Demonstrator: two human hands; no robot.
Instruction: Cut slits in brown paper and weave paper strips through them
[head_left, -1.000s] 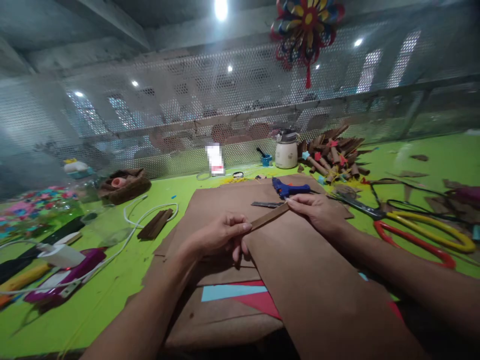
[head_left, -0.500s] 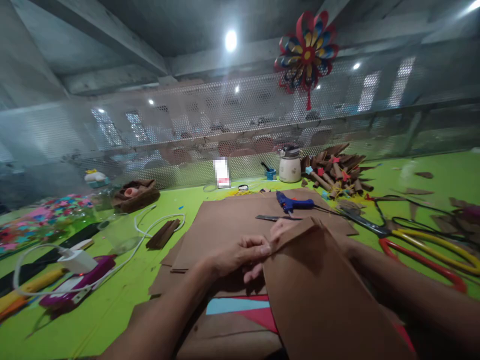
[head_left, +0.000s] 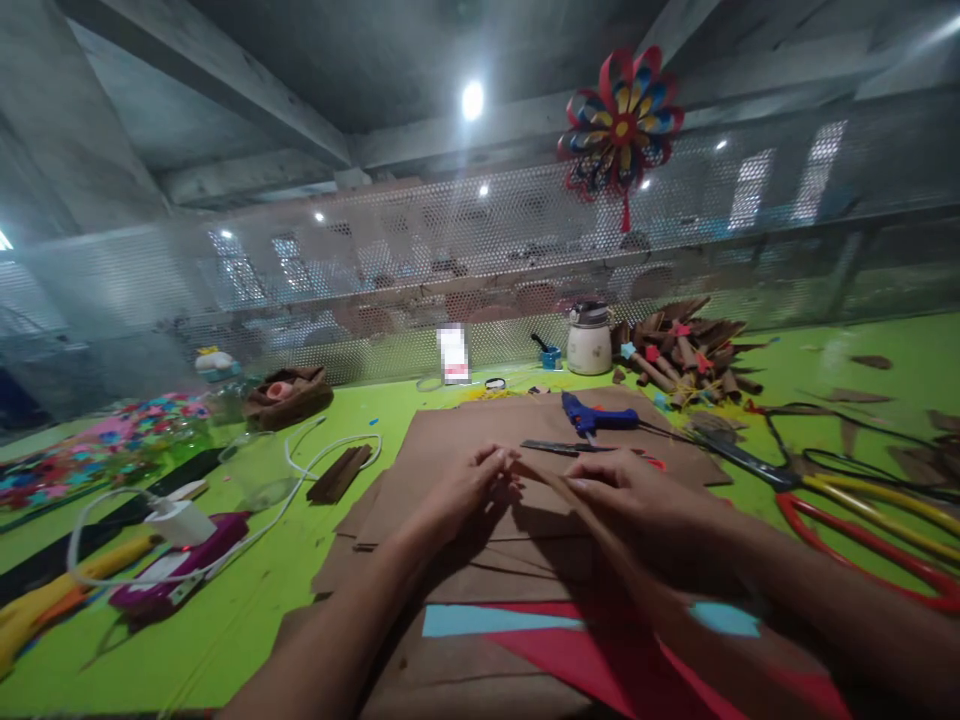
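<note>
In the head view a sheet of brown kraft paper (head_left: 613,553) is held up almost edge-on and slopes down toward me. My left hand (head_left: 480,490) is closed, pinching its far end. The thumb and fingers of my right hand (head_left: 626,492) grip the same sheet along its upper edge, just to the right. Beneath both hands lies a stack of brown paper sheets (head_left: 439,450). Nearer to me, light blue paper (head_left: 480,621) and red paper (head_left: 577,665) lie flat. Small scissors (head_left: 559,447) and a blue glue gun (head_left: 600,415) rest on the stack beyond my hands.
Large scissors (head_left: 862,500) with red and yellow handles lie at right. Paper rolls with stars (head_left: 682,350) are piled behind, beside a white bottle (head_left: 589,340). At left are a purple power strip (head_left: 180,570), a white cable (head_left: 259,525), and a clear cup (head_left: 259,470).
The brown sheet has turned from showing its broad face to nearly edge-on. My right hand, earlier mostly behind the sheet, now shows at its right side. The view has shifted slightly.
</note>
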